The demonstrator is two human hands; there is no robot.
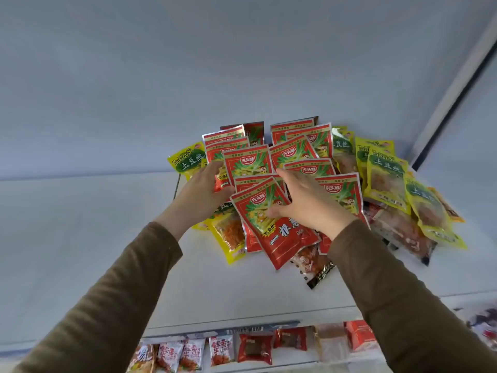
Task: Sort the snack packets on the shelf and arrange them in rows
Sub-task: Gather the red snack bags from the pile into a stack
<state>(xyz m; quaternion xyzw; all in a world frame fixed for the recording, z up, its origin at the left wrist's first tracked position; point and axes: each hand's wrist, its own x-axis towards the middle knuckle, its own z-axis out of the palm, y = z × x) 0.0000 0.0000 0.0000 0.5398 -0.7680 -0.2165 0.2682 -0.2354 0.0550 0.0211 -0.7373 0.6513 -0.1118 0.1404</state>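
On the white shelf, left of the red packet heap: lying half-hidden, one yellow packet with green lettering, another yellow packet poking out below and left of the heap's front. Reaching in against the heap's left edge, left hand, fingers spread and laid flat on the side of a red packet, not visibly pinching anything. Sliding forward off the heap's front, the tilted front red packet. Pressing down just right of that, right hand, fingers splayed wide over the overlapping red packs, thumb resting on the tilted one. Leaning right of the heap, a yellow stack, with a clear brownish packet below it and a dark-edged packet near the shelf's front lip.

Risking, judging from this: slick overlapping foil slipping under flat palms, pushing the tilted pack over the lip; nudging the leaning yellow stack into toppling; dragging buried yellow packs along unsorted.
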